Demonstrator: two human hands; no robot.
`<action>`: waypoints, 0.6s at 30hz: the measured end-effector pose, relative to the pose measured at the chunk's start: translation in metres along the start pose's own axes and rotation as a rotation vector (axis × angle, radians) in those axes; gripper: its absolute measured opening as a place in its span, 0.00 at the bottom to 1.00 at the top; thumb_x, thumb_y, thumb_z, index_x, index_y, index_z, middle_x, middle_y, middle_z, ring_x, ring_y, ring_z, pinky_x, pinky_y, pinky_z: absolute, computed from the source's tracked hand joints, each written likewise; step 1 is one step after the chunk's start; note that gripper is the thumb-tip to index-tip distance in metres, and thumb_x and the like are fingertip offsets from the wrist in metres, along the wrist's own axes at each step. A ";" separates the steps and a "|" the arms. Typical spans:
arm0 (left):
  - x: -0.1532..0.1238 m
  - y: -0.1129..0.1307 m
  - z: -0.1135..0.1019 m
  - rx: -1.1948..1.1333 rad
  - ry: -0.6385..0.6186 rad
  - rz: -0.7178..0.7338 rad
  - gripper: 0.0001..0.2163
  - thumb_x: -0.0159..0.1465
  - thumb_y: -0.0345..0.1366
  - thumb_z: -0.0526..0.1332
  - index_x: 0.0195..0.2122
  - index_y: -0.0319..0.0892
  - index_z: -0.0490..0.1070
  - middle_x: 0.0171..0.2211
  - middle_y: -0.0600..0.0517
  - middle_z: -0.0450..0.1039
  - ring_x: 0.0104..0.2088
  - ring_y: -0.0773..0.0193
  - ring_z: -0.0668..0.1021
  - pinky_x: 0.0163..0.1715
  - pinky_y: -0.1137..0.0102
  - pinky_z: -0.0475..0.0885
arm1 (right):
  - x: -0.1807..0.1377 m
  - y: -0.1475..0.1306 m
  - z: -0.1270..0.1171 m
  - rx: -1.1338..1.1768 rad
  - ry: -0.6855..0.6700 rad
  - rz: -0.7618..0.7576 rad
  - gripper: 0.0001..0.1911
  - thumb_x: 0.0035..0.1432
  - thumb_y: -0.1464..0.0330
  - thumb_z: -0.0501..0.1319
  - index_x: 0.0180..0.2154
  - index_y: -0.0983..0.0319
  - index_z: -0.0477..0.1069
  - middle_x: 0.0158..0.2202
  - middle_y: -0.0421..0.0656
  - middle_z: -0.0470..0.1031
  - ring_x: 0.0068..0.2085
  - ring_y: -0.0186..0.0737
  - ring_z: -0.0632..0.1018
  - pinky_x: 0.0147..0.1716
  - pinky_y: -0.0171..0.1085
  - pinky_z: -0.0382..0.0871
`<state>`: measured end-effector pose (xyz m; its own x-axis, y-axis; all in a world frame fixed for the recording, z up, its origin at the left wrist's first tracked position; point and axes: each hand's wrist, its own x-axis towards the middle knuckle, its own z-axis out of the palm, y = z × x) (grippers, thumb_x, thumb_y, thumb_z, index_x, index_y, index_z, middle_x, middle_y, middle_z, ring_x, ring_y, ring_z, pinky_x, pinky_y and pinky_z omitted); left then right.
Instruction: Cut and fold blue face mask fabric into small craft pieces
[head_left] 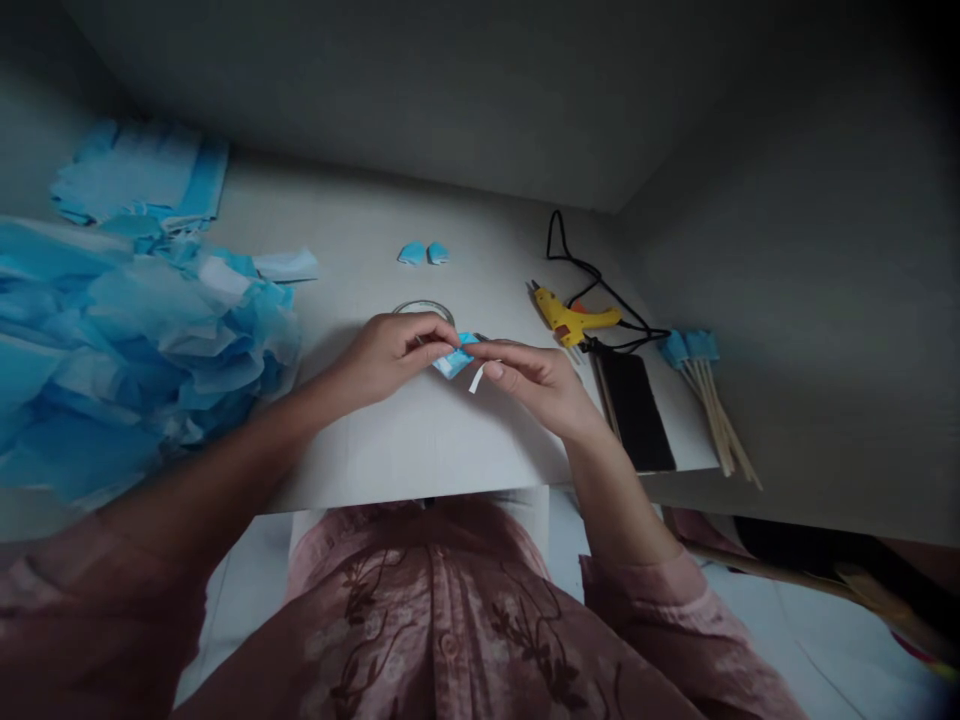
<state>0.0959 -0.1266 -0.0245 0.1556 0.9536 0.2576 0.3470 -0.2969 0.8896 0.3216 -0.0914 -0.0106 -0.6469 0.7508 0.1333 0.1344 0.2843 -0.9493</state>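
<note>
My left hand (pixel 401 352) is closed, thumb and forefinger pinching a small folded piece of blue and white non-woven fabric (pixel 451 366) above the table. From the other side my right hand (pixel 536 382) meets this piece with its outstretched fingertips. A short white strip (pixel 476 379) hangs from under my right thumb, held against the fingers. Just behind my left hand lies a round ring (pixel 424 304), partly hidden by the fingers. Two small folded blue pieces (pixel 411 253) rest farther back on the table.
A large heap of blue and white fabric pieces (pixel 150 340) covers the left side, with a flatter stack (pixel 142 175) behind. To the right are a yellow glue gun (pixel 574 320) with a black cord, a dark flat object (pixel 636 410), and several wooden sticks with blue tips (pixel 716 415).
</note>
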 end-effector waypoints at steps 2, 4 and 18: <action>0.000 0.000 0.000 0.089 -0.002 0.014 0.06 0.63 0.35 0.61 0.35 0.42 0.78 0.32 0.53 0.79 0.32 0.65 0.76 0.34 0.72 0.66 | 0.000 0.001 0.000 0.005 -0.006 -0.013 0.13 0.62 0.58 0.67 0.48 0.52 0.82 0.48 0.41 0.84 0.49 0.40 0.82 0.53 0.43 0.75; -0.001 0.000 0.000 0.141 0.003 0.016 0.07 0.63 0.35 0.61 0.35 0.43 0.79 0.32 0.53 0.80 0.32 0.65 0.76 0.34 0.72 0.66 | 0.000 0.002 0.001 0.006 -0.008 -0.014 0.13 0.62 0.59 0.67 0.48 0.51 0.82 0.48 0.40 0.84 0.49 0.39 0.82 0.53 0.42 0.75; 0.000 -0.001 0.006 -0.205 0.103 -0.092 0.07 0.61 0.37 0.65 0.39 0.41 0.74 0.35 0.52 0.78 0.34 0.66 0.78 0.35 0.73 0.71 | -0.002 0.004 0.001 0.010 -0.047 -0.051 0.12 0.64 0.58 0.65 0.48 0.50 0.82 0.50 0.42 0.82 0.52 0.41 0.80 0.56 0.45 0.72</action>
<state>0.1009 -0.1267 -0.0281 0.0329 0.9794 0.1993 0.1585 -0.2020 0.9665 0.3225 -0.0921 -0.0149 -0.6872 0.7068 0.1681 0.0933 0.3153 -0.9444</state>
